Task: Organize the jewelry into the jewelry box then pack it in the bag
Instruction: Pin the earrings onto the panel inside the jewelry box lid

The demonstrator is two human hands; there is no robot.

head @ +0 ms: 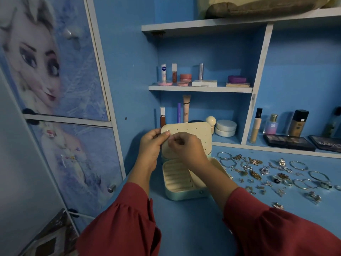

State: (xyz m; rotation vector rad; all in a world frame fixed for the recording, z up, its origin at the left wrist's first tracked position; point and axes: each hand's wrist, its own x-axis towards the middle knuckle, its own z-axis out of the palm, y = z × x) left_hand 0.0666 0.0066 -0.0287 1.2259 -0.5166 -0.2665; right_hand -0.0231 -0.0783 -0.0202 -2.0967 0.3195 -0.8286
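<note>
Near the back left corner of the blue tabletop (193, 228) I see the jewelry box (184, 189) standing open, its cream lid (191, 130) raised upright and showing a panel dotted with small holes. My left hand (150, 145) grips the lid's left edge, thumb on the front face and the other fingers curled behind it. A small stud earring (167, 131) sits on the panel near its top left corner, just above the thumb tip. My right hand (186, 146) is in front of the panel with fingers curled and the fingertips pinched together by the left thumb; whatever they pinch is too small for me to make out. The box's base lies open below my wrists, with ribbed ring rolls (177, 177) on its left side.

To the right of the box, loose jewelry (262, 172) lies spread towards the right edge: bangles (227, 161), rings, pendants and earrings, none touching the box. Behind, against the wall, shelves (200, 88) carry cosmetics, and eyeshadow palettes (287, 142) lie on the low ledge at the back right. Red sleeves (125, 224) cover both forearms.
</note>
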